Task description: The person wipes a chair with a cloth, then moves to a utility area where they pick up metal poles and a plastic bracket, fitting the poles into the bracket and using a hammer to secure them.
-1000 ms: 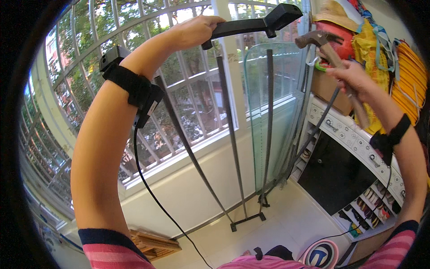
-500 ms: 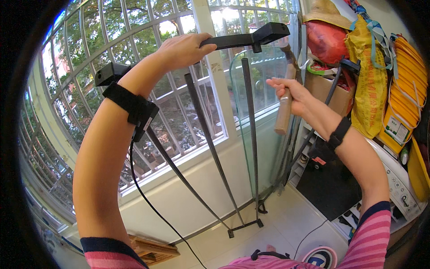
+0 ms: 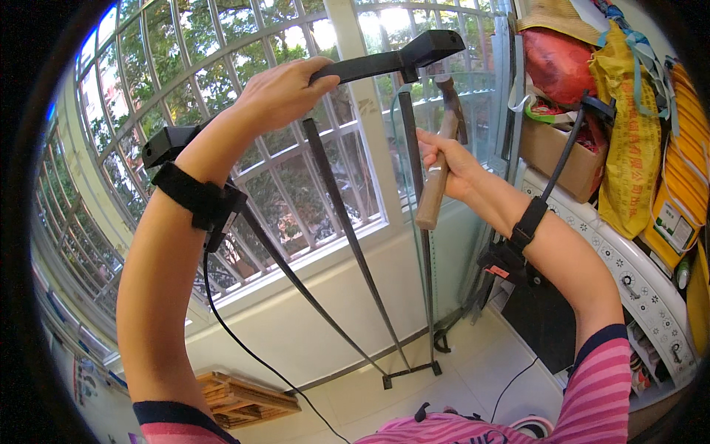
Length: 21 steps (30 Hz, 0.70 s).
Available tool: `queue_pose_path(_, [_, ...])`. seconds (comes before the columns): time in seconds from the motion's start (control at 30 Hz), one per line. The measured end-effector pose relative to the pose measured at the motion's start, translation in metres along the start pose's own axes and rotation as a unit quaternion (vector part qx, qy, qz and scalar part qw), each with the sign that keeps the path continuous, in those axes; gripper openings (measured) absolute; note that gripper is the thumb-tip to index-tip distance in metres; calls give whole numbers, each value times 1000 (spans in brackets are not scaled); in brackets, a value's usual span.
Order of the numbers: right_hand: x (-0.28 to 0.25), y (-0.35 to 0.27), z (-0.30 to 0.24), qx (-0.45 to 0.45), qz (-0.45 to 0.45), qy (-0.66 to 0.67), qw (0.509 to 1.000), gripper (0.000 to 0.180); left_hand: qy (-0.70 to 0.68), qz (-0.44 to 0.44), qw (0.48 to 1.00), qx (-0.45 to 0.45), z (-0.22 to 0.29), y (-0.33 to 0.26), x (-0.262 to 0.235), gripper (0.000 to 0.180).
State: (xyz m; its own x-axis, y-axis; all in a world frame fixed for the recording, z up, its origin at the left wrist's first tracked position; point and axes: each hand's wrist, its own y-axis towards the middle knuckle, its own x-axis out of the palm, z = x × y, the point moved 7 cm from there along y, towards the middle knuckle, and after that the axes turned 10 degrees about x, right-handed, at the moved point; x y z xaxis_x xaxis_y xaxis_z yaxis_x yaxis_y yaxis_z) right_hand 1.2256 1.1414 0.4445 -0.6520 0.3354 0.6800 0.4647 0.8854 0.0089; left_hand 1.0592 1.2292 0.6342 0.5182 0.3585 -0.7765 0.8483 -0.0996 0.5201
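My left hand [image 3: 285, 95] is closed over a black crossbar [image 3: 370, 68], which has a chunky block-like bracket at each end. Under it, several slim black poles [image 3: 349, 233] rise from a dark base piece on the floor. The tops of two poles show below the bar, apart from it. A hammer [image 3: 433, 196] with a wooden handle is gripped in my right hand [image 3: 451, 166]. Its head points up, close below the bar's right bracket, and its handle crosses in front of the rightmost pole [image 3: 411, 140]. Black straps with small devices circle both my forearms.
A barred window [image 3: 288, 177] stands ahead, with a glass panel [image 3: 462, 259] to the right. Further right are a cardboard box [image 3: 558, 159], a yellow bag [image 3: 617, 133] and a white patterned cabinet [image 3: 614, 263]. A wooden crate-like piece [image 3: 248, 399] lies at lower left. Cables hang down.
My right hand has brought the hammer left, in front of the rightmost pole. The left hand still holds the crossbar, now slightly further left in the picture; the view has shifted a little.
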Motion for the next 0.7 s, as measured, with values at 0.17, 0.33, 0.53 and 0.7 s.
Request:
queue_pose_path(0.17, [-4,4,2,-2,-37,-15,999,28,0,-2,1000,-13,-5,-7,5,41])
queue_pose_path(0.33, [-2,2,10,17,-52,-12,998,31,-13,10,999,32,-13,-12,10,50])
queue_pose_path(0.53, [-4,4,10,0,-26,-19,999,32,-6,38,999,24,-20,-15,10,46])
queue_pose_path(0.7, [-6,-1,5,-19,2,-25,1000,31,-11,37,999,31,-20,-16,13,47])
